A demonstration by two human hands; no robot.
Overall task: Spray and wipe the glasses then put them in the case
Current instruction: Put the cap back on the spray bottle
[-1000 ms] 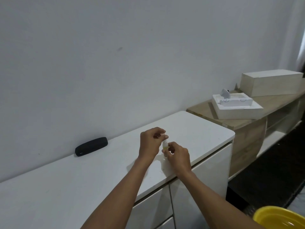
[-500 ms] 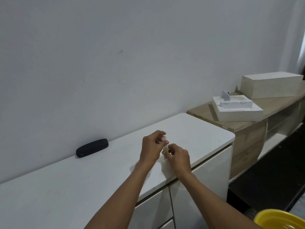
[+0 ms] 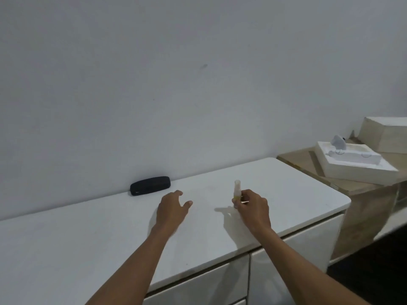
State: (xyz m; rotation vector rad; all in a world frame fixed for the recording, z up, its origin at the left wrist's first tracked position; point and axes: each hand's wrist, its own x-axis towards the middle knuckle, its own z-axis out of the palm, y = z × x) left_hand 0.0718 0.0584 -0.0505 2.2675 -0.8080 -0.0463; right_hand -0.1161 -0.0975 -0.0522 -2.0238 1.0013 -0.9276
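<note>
White and smooth, the counter (image 3: pixel 286 183) fills the lower half of the frame, with drawer fronts below its front edge. A black glasses case (image 3: pixel 150 185) lies closed against the wall, left of centre. The left hand (image 3: pixel 172 209) hovers over the counter near the case, palm down, fingers loosely spread and holding nothing. The right hand (image 3: pixel 253 208), right of centre, has its fingers curled around the lower part of a small spray bottle (image 3: pixel 237 191), which stands upright with its pale cap above the fingers and a yellowish band lower down. At the right edge of the frame, a white foam tray (image 3: pixel 352 167) and a pale box (image 3: pixel 387 134) sit on a wooden shelf unit (image 3: pixel 295 158).
</note>
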